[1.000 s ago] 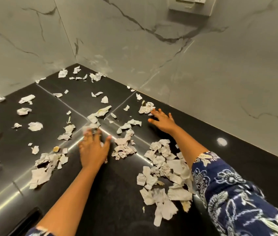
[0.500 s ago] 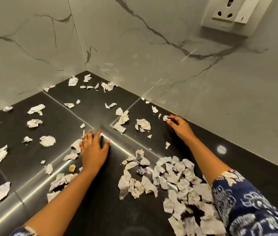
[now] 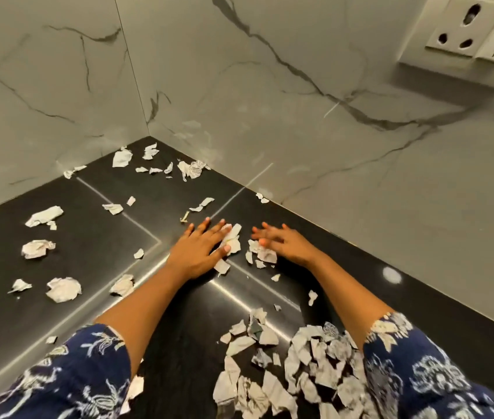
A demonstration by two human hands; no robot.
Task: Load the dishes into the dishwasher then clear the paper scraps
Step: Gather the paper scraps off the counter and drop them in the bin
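Note:
Torn white paper scraps lie all over a black stone countertop (image 3: 103, 267). My left hand (image 3: 199, 249) lies flat with fingers spread, its thumb side on a few scraps (image 3: 232, 240). My right hand (image 3: 282, 241) is flat just to the right, fingers spread over another small cluster of scraps (image 3: 262, 255). The two hands are close together, with scraps between them. A large heap of scraps (image 3: 300, 370) sits near the front, between my forearms. Loose scraps (image 3: 64, 288) are scattered on the left, and more scraps (image 3: 191, 169) lie in the far corner.
Grey marble walls (image 3: 300, 131) meet in a corner behind the counter. A white wall socket (image 3: 469, 28) is mounted at the upper right. Thin metal seams (image 3: 137, 222) cross the countertop. My blue patterned sleeves fill the bottom corners.
Both hands have moved toward each other at the middle of the counter. The right hand came left from the wall, the left hand slid forward and right, pushing scraps together.

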